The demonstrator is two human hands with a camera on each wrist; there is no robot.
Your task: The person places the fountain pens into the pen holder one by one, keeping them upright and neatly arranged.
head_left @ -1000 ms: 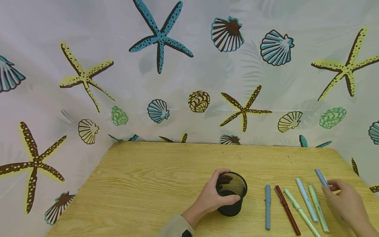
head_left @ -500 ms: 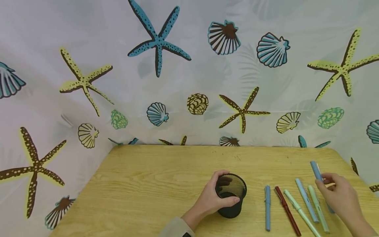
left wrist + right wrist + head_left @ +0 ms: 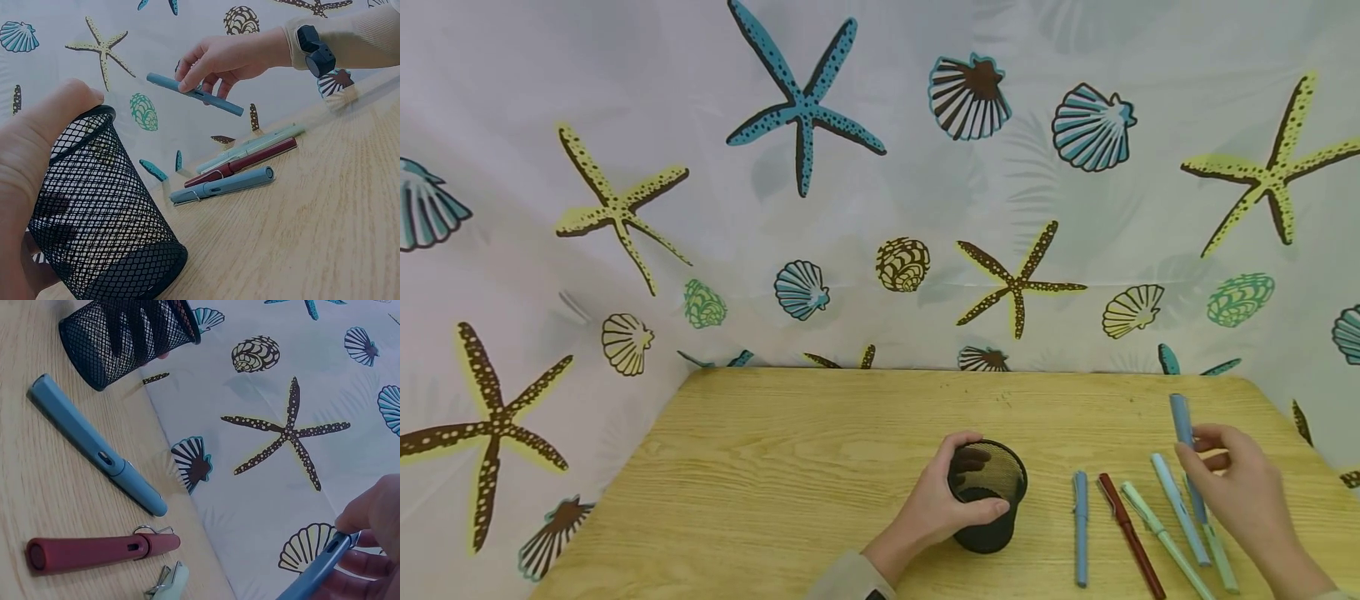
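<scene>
My left hand (image 3: 936, 500) grips a black mesh pen cup (image 3: 988, 533) round its side, thumb across the near rim; the cup stands on the table with nothing visible inside. In my right hand (image 3: 1240, 483) a blue pen (image 3: 1181, 417) is pinched between thumb and fingers, raised above the table. The left wrist view shows that held pen (image 3: 219, 104) tilted in the air. Below and left of the right hand lie a blue pen (image 3: 1081, 529), a dark red pen (image 3: 1131, 533), a pale green pen (image 3: 1167, 537), a light blue pen (image 3: 1180, 508) and another green pen (image 3: 1221, 558).
The wood-grain table (image 3: 790, 467) reaches back to a pale cloth (image 3: 865, 200) printed with starfish and shells. This cloth also stands along the table's left and right sides. The lying pens are spread side by side right of the cup.
My right hand has lifted the blue pen and carried it leftward, over the green pen at the right of the row. The left hand keeps its grip on the pen cup.
</scene>
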